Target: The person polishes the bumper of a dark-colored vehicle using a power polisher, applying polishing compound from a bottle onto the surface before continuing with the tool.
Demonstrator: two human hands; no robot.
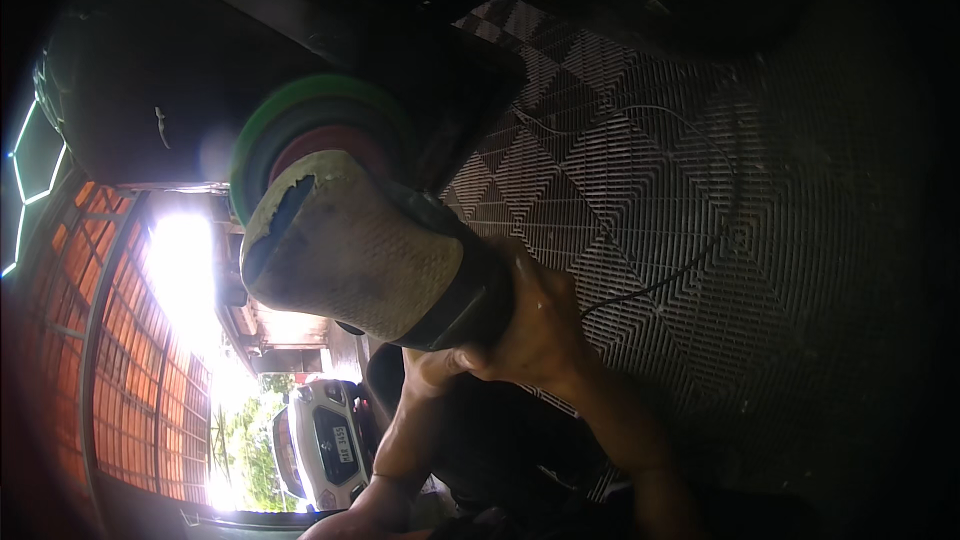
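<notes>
A power polisher point(360, 255) with a worn, scuffed pale housing and a dark rear collar is held up in both hands. My right hand point(544, 319) wraps around its dark rear end. Beneath the housing, my left hand point(435, 369) grips the tool too, its fingers mostly hidden. At the front are a red backing plate point(326, 144) and a green-rimmed round pad point(251, 157). The pad lies at a dark, glossy vehicle body panel point(120, 90); deep shadow hides whether they touch. A small pale mark point(161, 127) shows on that panel.
Ribbed, slatted floor tiles point(660, 187) spread across the right side. A thin cord point(694, 262) loops over them. Leftward stand an orange-lit barred partition point(142, 360) and lit hexagonal lines point(37, 195). A light-coloured car point(319, 442) is outside, beyond the bright opening.
</notes>
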